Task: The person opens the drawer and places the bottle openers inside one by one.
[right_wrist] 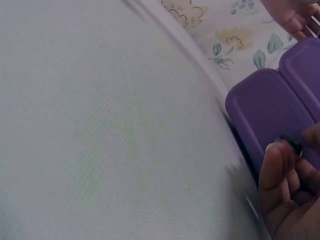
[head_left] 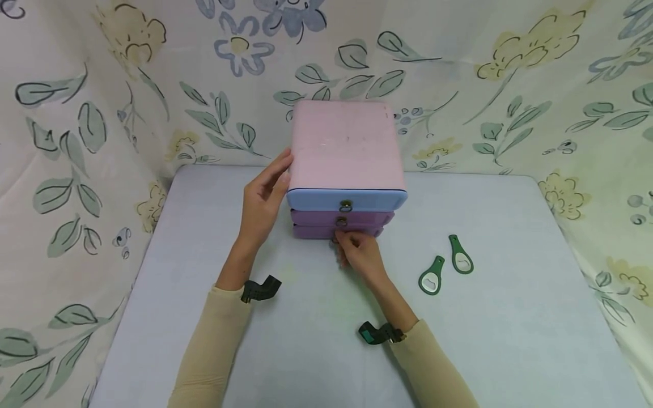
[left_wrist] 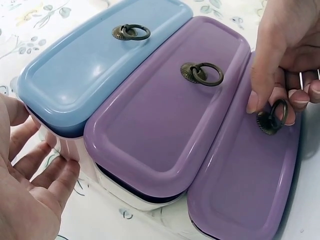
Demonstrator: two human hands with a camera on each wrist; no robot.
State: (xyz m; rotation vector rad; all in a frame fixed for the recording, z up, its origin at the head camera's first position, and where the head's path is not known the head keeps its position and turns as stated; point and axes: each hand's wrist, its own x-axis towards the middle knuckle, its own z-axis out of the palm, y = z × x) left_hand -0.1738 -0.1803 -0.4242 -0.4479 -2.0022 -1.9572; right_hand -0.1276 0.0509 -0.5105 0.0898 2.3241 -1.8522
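A small drawer cabinet (head_left: 347, 144) with a pink top stands at the back of the table. It has a light blue top drawer (left_wrist: 100, 65) and two purple drawers below, the middle drawer (left_wrist: 165, 105) and the bottom drawer (left_wrist: 240, 180). Each front carries a bronze ring pull. My left hand (head_left: 260, 207) rests its fairly straight fingers against the cabinet's left side. At the bottom drawer my right hand (head_left: 363, 255) has its thumb and a finger on the ring pull (left_wrist: 272, 117), pinching it. In the right wrist view that ring pull (right_wrist: 292, 146) is partly hidden by fingers.
Two green bottle openers, the nearer opener (head_left: 431, 276) and the farther opener (head_left: 461, 255), lie on the table right of the cabinet. The white table (head_left: 510, 317) ends at a floral curtain (head_left: 439, 85) behind and at both sides.
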